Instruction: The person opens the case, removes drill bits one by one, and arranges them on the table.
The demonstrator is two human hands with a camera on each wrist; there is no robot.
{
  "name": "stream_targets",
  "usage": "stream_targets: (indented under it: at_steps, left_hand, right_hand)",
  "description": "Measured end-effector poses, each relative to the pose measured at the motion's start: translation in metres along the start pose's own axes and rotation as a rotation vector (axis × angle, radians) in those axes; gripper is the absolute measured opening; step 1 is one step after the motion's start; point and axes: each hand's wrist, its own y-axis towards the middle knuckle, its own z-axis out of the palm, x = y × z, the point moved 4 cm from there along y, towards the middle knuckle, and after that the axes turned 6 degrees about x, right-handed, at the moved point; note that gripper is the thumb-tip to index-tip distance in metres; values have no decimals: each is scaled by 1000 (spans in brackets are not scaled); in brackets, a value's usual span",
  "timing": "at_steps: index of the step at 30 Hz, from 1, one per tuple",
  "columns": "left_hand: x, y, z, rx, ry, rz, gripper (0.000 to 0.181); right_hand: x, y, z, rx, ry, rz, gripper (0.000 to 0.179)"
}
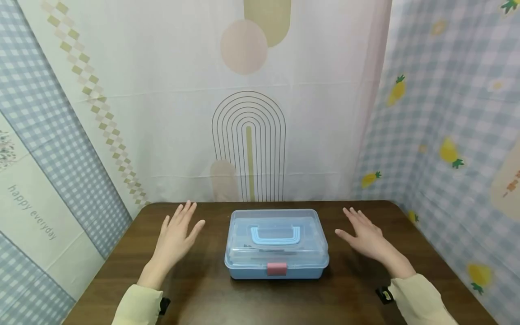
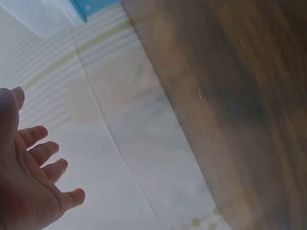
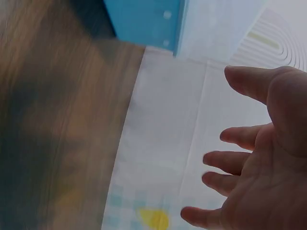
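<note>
A blue plastic storage box (image 1: 277, 273) with a clear domed lid (image 1: 280, 219) stands in the middle of the table in the head view. Its lid is closed, with a light blue handle (image 1: 275, 240) on top and a pink latch (image 1: 276, 269) at the front. Some things inside show faintly through the lid. To the left of the box, my left hand (image 1: 174, 237) is held with fingers straight and spread, touching nothing. My right hand (image 1: 367, 237) mirrors it on the right side, fingers extended and apart from the box. Both wrist views show bare palms and a corner of the box.
The dark wooden table (image 1: 195, 289) reaches back to a white patterned curtain (image 1: 174, 113). Checked cloth hangs along the left side, and a checked cloth with pineapples (image 1: 426, 113) along the right. A dark band (image 1: 383, 294) sits at the right cuff.
</note>
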Motion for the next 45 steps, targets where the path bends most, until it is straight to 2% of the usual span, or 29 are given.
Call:
stream_targets:
  at_steps: [5,11,14,19,23,30,34,37,40,45]
  left_hand:
    - [-17,-2,5,-16,-36,72,64]
    - [-35,-10,11,-30,-81,155,61]
    - [-42,-15,14,-35,-92,195,60]
    - [-54,-22,21,-20,-112,260,59]
    - [-64,-29,27,10,-118,309,61]
    - [-76,-33,35,40,-103,396,67]
    - [-78,-36,41,53,-98,429,79]
    - [-78,-37,46,27,-74,457,88]
    - [-79,-34,47,-23,-45,482,89]
    - [-81,-29,45,-86,-22,469,85]
  right_hand:
    - [16,-3,3,23,35,-45,78]
    - [28,-8,9,28,79,-79,60]
    - [34,-10,12,-2,94,-91,46]
    - [42,-17,11,-96,119,-90,21]
    - [47,-26,14,-124,165,-79,19]
    - [56,-36,22,-21,270,-110,34]
    - [59,-39,27,41,286,-131,36]
    - [58,-41,34,99,301,-147,35]
    - [57,-41,44,158,320,-175,34]
    - [58,-38,61,218,357,-241,32]
